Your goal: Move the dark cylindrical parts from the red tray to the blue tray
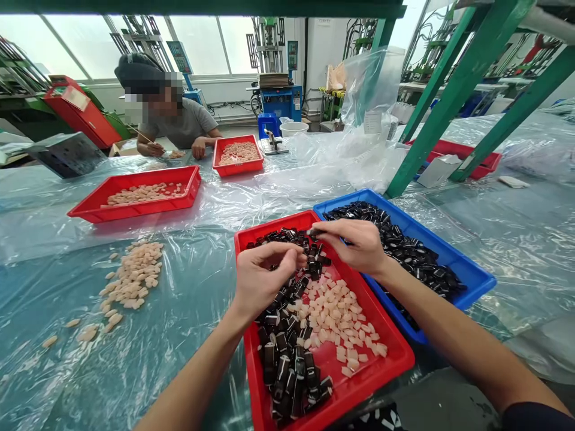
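Both my hands hover over a red tray (390, 344) that holds several small black parts (287, 365) and several pale pink pieces (341, 323). My left hand (263, 278) is curled, fingertips pinched together on something I cannot make out. My right hand (354, 242) is curled too, its fingertips pinching a small black part (311, 232) above the tray's far end. To the right, touching the red tray, a blue tray (471, 272) is filled with more black parts.
A loose pile of pink pieces (132, 275) lies on the plastic sheet at left. Two more red trays (135, 206) (238, 167) of pink pieces stand farther back. A seated person (179, 123) works across the table. Green frame legs (431, 114) rise at right.
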A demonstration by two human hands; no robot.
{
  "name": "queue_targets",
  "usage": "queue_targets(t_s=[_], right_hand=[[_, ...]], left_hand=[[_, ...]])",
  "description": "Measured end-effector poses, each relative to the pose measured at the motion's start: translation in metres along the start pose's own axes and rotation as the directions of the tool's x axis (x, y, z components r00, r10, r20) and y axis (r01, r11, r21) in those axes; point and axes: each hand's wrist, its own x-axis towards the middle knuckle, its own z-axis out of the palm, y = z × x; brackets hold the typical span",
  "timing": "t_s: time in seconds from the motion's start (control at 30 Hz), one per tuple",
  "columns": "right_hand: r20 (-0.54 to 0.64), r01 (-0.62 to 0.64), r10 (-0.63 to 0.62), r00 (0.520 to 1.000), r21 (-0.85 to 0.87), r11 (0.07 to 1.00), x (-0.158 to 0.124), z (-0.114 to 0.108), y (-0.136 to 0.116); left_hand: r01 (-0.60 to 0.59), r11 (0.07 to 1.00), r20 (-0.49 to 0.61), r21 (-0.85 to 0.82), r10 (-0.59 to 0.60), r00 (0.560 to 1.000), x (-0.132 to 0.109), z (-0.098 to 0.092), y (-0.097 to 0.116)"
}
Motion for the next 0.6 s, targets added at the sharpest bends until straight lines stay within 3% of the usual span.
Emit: queue_targets(t_s=[0.03, 0.1, 0.17, 0.27, 0.37, 0.43, 0.53, 0.6], right_hand=[[0.005, -0.071, 0.071, 0.997, -0.045, 0.996, 0.001, -0.005, 0.006], [0.005, -0.243, 0.248, 0.969, -0.182, 0.953, 0.001, -0.015, 0.021], [0.005, -0.377, 0.401, 0.916, -0.326, 0.867, -0.001, -0.024, 0.035], [0.064, -0.394, 0.472, 0.879, -0.46, 0.796, -0.002, -0.029, 0.044], [0.179, -0.289, 0.402, 0.898, -0.45, 0.845, -0.001, -0.019, 0.032], [0.351, -0.181, 0.354, 0.867, -0.44, 0.88, -0.003, -0.006, 0.02], [0.618, -0.006, 0.354, 0.702, -0.492, 0.871, -0.011, 0.014, 0.005], [0.662, 0.058, 0.377, 0.648, -0.537, 0.842, -0.017, 0.024, 0.001]], left_hand=[[-0.01, 0.998, 0.135, 0.056, 0.002, 0.991, 0.0, 0.0, 0.0], [-0.079, 0.969, 0.409, 0.235, -0.025, 0.912, 0.0, 0.001, -0.001], [-0.191, 0.87, 0.535, 0.454, -0.095, 0.839, 0.0, 0.003, -0.005], [-0.325, 0.619, 0.538, 0.715, -0.189, 0.821, -0.004, 0.01, -0.02], [-0.39, 0.429, 0.526, 0.815, -0.262, 0.809, -0.009, 0.017, -0.036], [-0.401, 0.389, 0.52, 0.829, -0.275, 0.809, -0.01, 0.019, -0.043], [-0.372, 0.424, 0.509, 0.825, -0.275, 0.816, -0.007, 0.019, -0.044], [-0.328, 0.489, 0.486, 0.808, -0.241, 0.84, -0.003, 0.015, -0.042]])
